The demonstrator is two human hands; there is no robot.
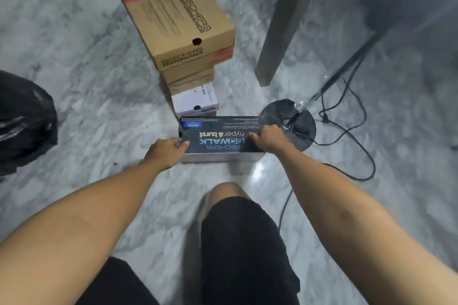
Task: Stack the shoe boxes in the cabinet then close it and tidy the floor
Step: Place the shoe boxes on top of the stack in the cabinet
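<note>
A dark blue shoe box (pixel 218 135) with printed lettering lies on the marble floor in front of me. My left hand (pixel 166 152) grips its left end, thumb on the lid. My right hand (pixel 269 137) grips its right end, fingers curled over the top edge. Just behind it rises a stack of shoe boxes: a white box (pixel 195 101) at the bottom, brown boxes above, and a brown box with a red end (pixel 173 12) on top. No cabinet is in view.
A black plastic bag (pixel 24 119) sits at the left. A fan's round black base (pixel 290 124) and its pole stand right of the box, with black cables (pixel 357 131) trailing over the floor. A grey furniture leg (pixel 280 32) comes down at upper right. My knee (pixel 230 195) is below the box.
</note>
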